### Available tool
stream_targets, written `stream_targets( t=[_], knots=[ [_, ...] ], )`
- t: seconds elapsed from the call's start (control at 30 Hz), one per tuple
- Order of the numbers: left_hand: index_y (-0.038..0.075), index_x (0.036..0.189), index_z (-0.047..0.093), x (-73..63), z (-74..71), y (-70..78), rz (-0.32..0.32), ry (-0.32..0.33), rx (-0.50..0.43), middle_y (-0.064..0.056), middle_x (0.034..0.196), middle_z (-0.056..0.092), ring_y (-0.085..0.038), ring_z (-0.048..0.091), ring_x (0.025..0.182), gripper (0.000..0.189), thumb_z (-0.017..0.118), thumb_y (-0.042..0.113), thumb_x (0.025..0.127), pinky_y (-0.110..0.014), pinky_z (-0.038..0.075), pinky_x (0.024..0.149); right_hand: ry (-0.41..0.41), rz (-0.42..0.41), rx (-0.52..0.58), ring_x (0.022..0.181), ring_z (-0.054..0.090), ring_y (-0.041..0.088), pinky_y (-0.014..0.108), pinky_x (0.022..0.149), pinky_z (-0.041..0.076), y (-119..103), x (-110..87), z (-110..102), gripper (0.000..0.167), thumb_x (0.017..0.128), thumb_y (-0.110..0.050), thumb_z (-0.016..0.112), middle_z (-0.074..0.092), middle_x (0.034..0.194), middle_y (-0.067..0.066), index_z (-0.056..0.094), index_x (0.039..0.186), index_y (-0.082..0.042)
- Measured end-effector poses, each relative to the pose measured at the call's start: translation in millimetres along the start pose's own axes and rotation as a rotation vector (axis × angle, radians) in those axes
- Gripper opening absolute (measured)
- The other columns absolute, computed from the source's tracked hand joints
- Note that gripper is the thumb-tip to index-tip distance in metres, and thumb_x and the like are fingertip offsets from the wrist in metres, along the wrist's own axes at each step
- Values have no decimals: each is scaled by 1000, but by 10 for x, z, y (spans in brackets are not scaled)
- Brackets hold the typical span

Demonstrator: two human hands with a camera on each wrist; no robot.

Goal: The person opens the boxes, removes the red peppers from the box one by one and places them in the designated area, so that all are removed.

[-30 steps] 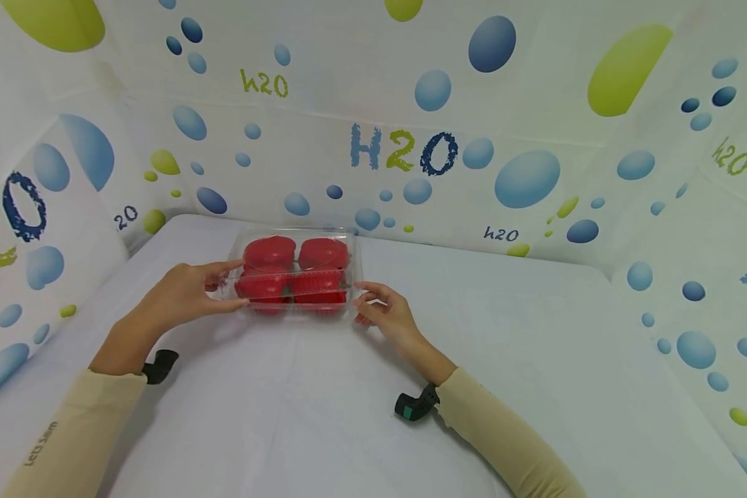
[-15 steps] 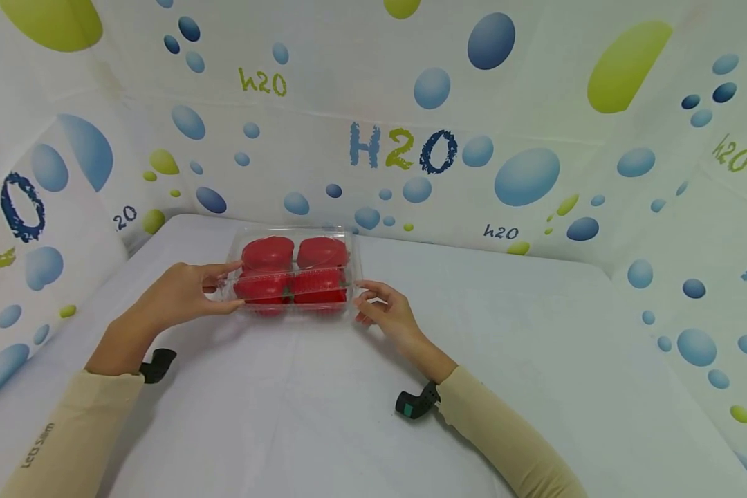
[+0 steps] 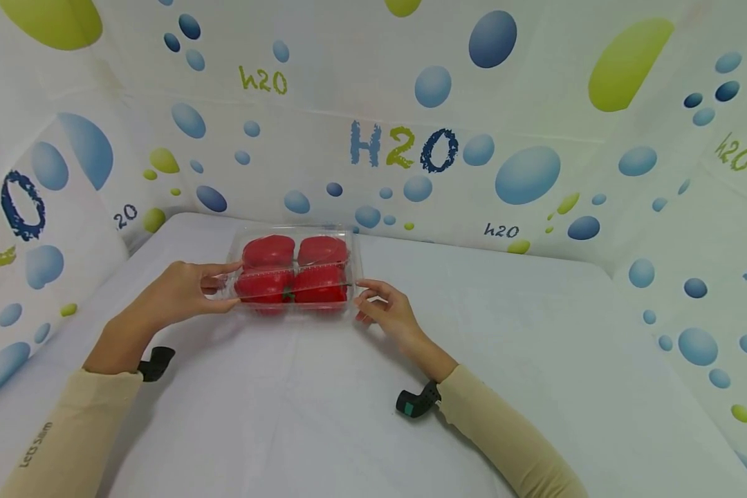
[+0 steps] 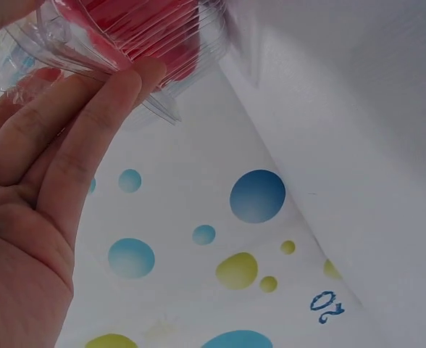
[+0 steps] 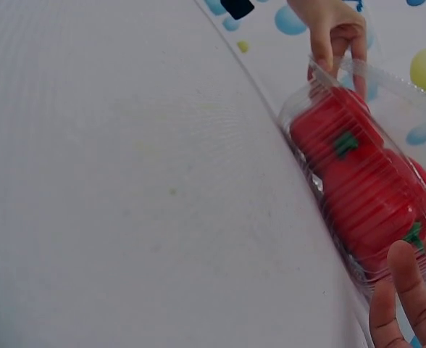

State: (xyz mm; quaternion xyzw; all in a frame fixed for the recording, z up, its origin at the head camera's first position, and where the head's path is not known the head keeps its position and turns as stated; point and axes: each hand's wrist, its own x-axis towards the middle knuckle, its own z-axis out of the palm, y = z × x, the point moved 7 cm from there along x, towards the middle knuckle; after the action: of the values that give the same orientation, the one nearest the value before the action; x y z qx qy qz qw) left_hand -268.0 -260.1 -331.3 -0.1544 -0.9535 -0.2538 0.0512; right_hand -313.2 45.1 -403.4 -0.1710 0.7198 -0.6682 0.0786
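Note:
A clear plastic clamshell box (image 3: 299, 307) with several glossy red vegetables (image 3: 319, 283), green-stemmed and like bell peppers, sits at the back left of the table. My left hand (image 3: 177, 294) grips its left end, thumb at the front and fingers behind. In the left wrist view, the fingers (image 4: 90, 138) press against the ribbed plastic. At the right end, my right hand (image 3: 391, 315) holds the rim between thumb and bent fingers. The right wrist view shows only some of its fingertips (image 5: 403, 261) by the box; the thumb's contact is mostly hidden there.
A white cloth covers the table (image 3: 324, 415). Behind it and on both sides hangs a white sheet (image 3: 324, 166) printed with blue and green dots and H2O lettering. Each wrist wears a black camera mount (image 3: 416, 402).
Both hands keep their hold at the two ends of the box. The left hand has shifted very slightly left, and the reflection across the clear plastic has changed a little.

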Motion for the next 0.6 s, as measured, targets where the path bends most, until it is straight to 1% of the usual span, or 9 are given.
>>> stream_targets(
  t=[0.1,0.23,0.4,0.6],
  knots=[
    [-1,134,56,2,-1,7,8,-1,-9,-26,102,70,-40,69,94,63,82,19,79,-37,60,69,6,-8,-6,73,67,12,25,70,56,-15,-13,-4,38,94,-9,64,61,98,4,57,131,-3],
    [-1,134,55,-7,-3,15,1,-2,-21,-27,105,69,-40,68,96,63,81,16,80,-35,60,69,-3,-6,-11,74,66,12,24,70,56,-16,-11,-1,38,95,-9,63,60,99,6,57,132,-4],
    [-1,135,55,-22,-3,28,9,1,-24,-26,105,69,-42,67,100,61,80,14,80,-37,60,70,-11,-4,-22,74,66,12,24,69,56,-21,-9,4,38,95,-9,62,60,99,5,56,133,-4],
    [0,136,54,-25,4,27,-9,-15,-14,-27,108,68,-43,66,103,60,78,12,82,-39,59,73,-8,-6,-21,72,66,12,24,67,55,-15,-6,-1,37,95,-8,61,61,96,4,57,132,-4]
  ],
)
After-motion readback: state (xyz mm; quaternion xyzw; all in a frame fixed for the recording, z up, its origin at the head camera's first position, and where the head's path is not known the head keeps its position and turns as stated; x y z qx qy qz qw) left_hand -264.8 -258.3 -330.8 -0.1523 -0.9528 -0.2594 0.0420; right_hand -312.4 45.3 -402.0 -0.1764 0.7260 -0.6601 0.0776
